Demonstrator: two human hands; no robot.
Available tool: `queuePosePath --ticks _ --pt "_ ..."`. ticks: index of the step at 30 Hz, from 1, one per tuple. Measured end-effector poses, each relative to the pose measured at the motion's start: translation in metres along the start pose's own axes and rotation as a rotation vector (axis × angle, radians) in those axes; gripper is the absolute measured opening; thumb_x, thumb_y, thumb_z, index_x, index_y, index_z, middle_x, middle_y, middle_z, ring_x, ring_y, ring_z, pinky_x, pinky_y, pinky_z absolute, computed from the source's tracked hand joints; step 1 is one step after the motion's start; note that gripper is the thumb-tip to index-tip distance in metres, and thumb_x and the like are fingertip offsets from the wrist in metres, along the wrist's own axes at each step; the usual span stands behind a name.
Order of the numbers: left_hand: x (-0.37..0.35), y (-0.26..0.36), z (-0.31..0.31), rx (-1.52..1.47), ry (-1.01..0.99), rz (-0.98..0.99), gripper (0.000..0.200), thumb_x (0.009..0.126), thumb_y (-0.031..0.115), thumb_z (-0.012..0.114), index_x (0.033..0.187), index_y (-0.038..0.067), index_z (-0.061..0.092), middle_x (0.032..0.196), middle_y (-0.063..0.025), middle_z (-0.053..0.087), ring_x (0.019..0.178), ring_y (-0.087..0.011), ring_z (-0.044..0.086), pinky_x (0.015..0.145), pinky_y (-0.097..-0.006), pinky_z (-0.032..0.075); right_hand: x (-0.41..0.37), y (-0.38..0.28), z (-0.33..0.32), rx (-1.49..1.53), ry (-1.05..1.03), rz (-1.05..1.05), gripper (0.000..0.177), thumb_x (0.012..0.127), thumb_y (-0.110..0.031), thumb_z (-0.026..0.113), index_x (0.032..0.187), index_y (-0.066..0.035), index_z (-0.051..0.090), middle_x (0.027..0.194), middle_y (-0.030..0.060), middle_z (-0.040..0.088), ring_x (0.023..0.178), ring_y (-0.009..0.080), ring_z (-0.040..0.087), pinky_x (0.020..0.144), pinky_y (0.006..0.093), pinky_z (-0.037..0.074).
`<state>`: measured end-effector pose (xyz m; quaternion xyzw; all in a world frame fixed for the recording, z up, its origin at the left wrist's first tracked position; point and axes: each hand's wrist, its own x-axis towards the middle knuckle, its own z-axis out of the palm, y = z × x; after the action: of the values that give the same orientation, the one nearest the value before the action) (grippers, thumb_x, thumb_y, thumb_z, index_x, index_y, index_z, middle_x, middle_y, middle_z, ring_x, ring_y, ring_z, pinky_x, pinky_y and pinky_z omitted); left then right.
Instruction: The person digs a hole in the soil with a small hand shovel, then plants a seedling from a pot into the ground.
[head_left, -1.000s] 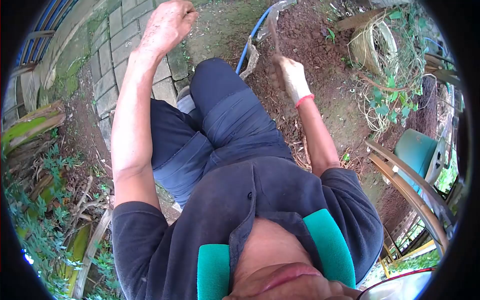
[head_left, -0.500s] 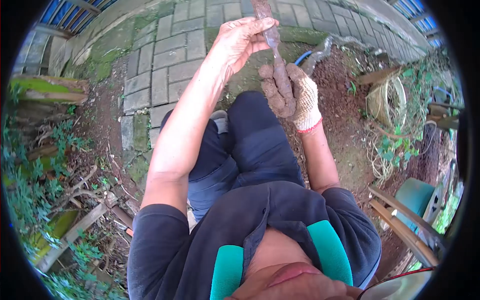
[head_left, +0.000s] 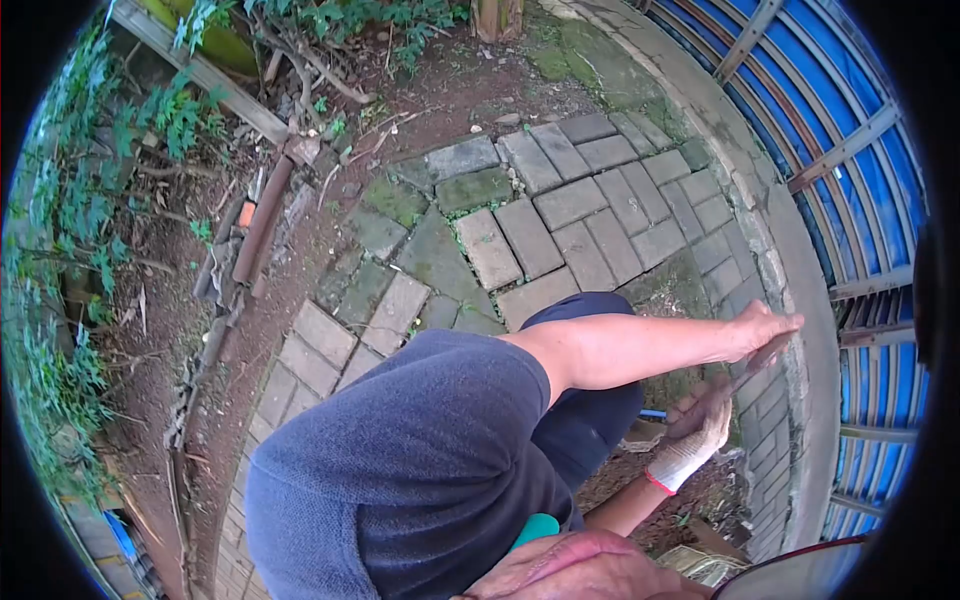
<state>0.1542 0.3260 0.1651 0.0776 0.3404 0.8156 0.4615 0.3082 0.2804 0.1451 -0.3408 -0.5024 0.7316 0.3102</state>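
Observation:
A mud-coated tool with a flat narrow blade, apparently a hand trowel (head_left: pixel 766 356), is held out at the right side of the head view. My bare left hand (head_left: pixel 762 328) is closed on its blade end. Below it, my right hand (head_left: pixel 697 436), in a cream knitted glove with a red cuff, grips the handle end. Mud cakes the glove's fingers, and blur there hides exactly how they wrap round. My left forearm crosses above my dark-trousered knee.
Grey paving bricks (head_left: pixel 570 205), partly mossy, lie in front of me. A concrete kerb (head_left: pixel 812 300) and a blue slatted fence (head_left: pixel 872 110) run along the right. Leafy plants (head_left: pixel 90 200), a wooden plank (head_left: pixel 215 85) and a brown pipe (head_left: pixel 263 222) are at left.
My view has swung left, so paving and plants fill more of the frame and both hands appear farther right. Both hands still hold the muddy trowel.

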Motion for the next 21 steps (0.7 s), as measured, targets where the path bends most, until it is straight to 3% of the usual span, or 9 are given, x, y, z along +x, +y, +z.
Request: queuePosePath --ticks 3,4,7,8,11,15,16,18,21 --pt "0.001 -0.005 -0.004 0.56 -0.098 0.096 0.035 0.071 0.03 0.081 0.071 -0.002 0.067 0.063 -0.011 0.065 0.054 -0.0208 0.063 0.05 -0.033 0.051 0.015 -0.001 0.006 -0.429 0.18 -0.275 0.044 0.09 -0.021 0.064 0.127 0.001 0.058 0.087 0.0082 0.064 0.065 0.0121 0.056 0.055 0.0249 0.044" --pt "-0.005 -0.007 0.0 0.832 -0.058 0.012 0.039 0.07 0.031 0.08 0.077 -0.005 0.067 0.079 -0.0181 0.068 0.077 -0.0283 0.069 0.068 -0.0372 0.055 0.024 -0.002 0.002 -0.672 0.234 -0.415 0.044 0.088 -0.016 0.065 0.127 0.004 0.058 0.096 0.0117 0.067 0.076 0.0181 0.061 0.067 0.0298 0.049" --pt "-0.008 -0.037 0.002 0.859 -0.043 -0.03 0.054 0.063 0.031 0.083 0.097 -0.007 0.067 0.1 -0.0227 0.068 0.094 -0.0316 0.067 0.083 -0.0394 0.053 0.058 0.01 -0.024 -1.146 0.418 -0.762 0.047 0.087 -0.014 0.065 0.129 0.004 0.056 0.104 0.0134 0.068 0.086 0.0227 0.062 0.078 0.0344 0.051" --pt "-0.012 -0.027 0.005 0.896 -0.073 -0.119 0.046 0.077 0.028 0.073 0.105 -0.007 0.062 0.116 -0.0271 0.062 0.104 -0.0344 0.063 0.091 -0.0415 0.049 0.065 0.01 -0.029 -1.159 0.377 -0.718 0.043 0.091 -0.017 0.06 0.13 0.002 0.056 0.11 0.0145 0.068 0.096 0.0214 0.063 0.086 0.0354 0.05" --pt "0.007 -0.029 0.002 0.812 0.148 -0.124 0.041 0.084 0.028 0.066 0.107 -0.005 0.061 0.116 -0.0268 0.06 0.105 -0.0361 0.062 0.091 -0.0433 0.049 0.055 0.008 -0.021 -0.646 0.139 -0.59 0.041 0.096 -0.021 0.053 0.13 0.0 0.058 0.115 0.0152 0.066 0.103 0.0193 0.061 0.092 0.0346 0.047" --pt "0.01 -0.009 -0.016 0.873 0.168 0.206 0.032 0.094 0.027 0.055 0.091 -0.005 0.061 0.081 -0.0207 0.066 0.081 -0.0364 0.067 0.076 -0.0455 0.054 0.064 0.064 -0.082 -0.876 0.449 -0.378 0.045 0.096 -0.035 0.048 0.125 -0.002 0.061 0.122 0.0236 0.061 0.112 0.0345 0.06 0.094 0.0424 0.048" --pt "0.003 0.0 -0.021 0.829 0.131 0.235 0.034 0.096 0.027 0.053 0.087 -0.005 0.061 0.072 -0.0194 0.065 0.073 -0.0356 0.068 0.07 -0.0459 0.056 0.057 0.085 -0.095 -1.362 0.508 -0.26 0.052 0.094 -0.042 0.051 0.126 -0.002 0.058 0.117 0.0264 0.06 0.107 0.0376 0.06 0.088 0.0475 0.05" --pt "-0.013 0.018 -0.024 0.645 0.156 0.029 0.037 0.097 0.027 0.052 0.08 -0.005 0.059 0.059 -0.015 0.06 0.058 -0.0325 0.065 0.054 -0.0444 0.053 0.046 0.141 -0.136 -2.052 0.579 0.068 0.068 0.086 -0.058 0.055 0.124 -0.001 0.054 0.111 0.0308 0.053 0.091 0.0438 0.059 0.076 0.0567 0.049" --pt "-0.005 0.018 -0.021 0.48 0.245 -0.131 0.025 0.089 0.014 0.053 0.076 -0.007 0.058 0.056 -0.017 0.058 0.048 -0.0278 0.063 0.038 -0.04 0.048 0.029 0.2 -0.162 -1.917 0.737 0.024 0.066 0.08 -0.048 0.064 0.116 0.007 0.056 0.102 0.0327 0.061 0.087 0.0453 0.065 0.076 0.0552 0.052"
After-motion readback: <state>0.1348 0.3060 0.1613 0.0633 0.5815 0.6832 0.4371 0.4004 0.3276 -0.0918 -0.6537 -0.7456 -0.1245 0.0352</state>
